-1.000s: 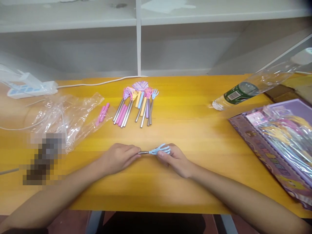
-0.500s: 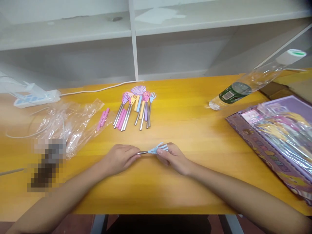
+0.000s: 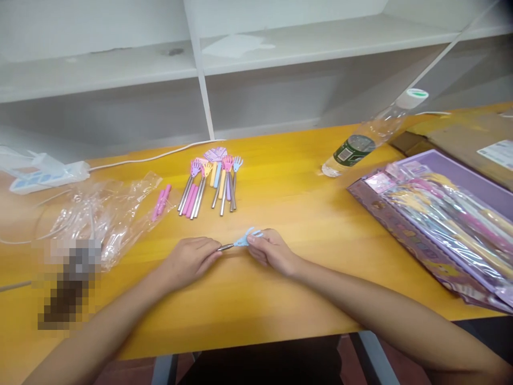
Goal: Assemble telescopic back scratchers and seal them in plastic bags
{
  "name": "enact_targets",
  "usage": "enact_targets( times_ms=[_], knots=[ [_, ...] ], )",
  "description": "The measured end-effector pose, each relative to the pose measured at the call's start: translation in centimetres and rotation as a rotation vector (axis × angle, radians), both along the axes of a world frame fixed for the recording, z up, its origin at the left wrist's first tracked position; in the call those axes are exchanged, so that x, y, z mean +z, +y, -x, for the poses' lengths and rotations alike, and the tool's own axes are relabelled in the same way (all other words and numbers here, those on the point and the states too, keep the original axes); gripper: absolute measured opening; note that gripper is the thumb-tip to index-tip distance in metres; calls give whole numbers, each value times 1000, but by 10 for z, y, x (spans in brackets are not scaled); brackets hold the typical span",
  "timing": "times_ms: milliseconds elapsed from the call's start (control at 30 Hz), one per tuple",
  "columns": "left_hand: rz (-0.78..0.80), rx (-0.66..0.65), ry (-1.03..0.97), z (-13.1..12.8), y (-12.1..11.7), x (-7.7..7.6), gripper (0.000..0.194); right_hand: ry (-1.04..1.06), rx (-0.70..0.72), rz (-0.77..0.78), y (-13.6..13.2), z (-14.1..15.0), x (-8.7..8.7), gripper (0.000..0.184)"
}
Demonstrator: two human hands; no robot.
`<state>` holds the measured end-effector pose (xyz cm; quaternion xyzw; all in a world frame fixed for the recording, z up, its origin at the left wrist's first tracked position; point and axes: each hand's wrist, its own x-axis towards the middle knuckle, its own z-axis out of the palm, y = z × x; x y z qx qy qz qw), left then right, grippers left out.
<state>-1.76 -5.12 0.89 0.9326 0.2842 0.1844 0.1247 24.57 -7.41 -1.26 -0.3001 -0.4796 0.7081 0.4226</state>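
Between my hands lies a back scratcher with a light blue hand-shaped head and a metal rod. My left hand is closed around the rod, hiding most of its length. The thumb and fingers of my right hand pinch the blue head, whose prongs partly show above them. Beyond my hands, several back scratchers with purple, yellow, pink and blue heads lie in a group on the table. Coloured handle tubes lie among them, and pink tubes rest apart on the left.
Crumpled clear plastic bags and a white power strip are on the left. A water bottle stands at the right back. A purple display box with packaged back scratchers sits at right, before a cardboard box. Shelving borders the back.
The camera view has shifted to the right, so most things appear further left. Both hands keep their hold on the blue-headed back scratcher, which is tilted slightly more.
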Motion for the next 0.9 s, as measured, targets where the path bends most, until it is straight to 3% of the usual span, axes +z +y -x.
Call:
enact_targets(
  times_ms=[700,900],
  knots=[
    [-5,-18,6,1,4,0,23,70,-15,77,-1,4,3,67],
    [0,42,59,12,12,0,25,97,-197,97,10,-6,1,72]
  ],
)
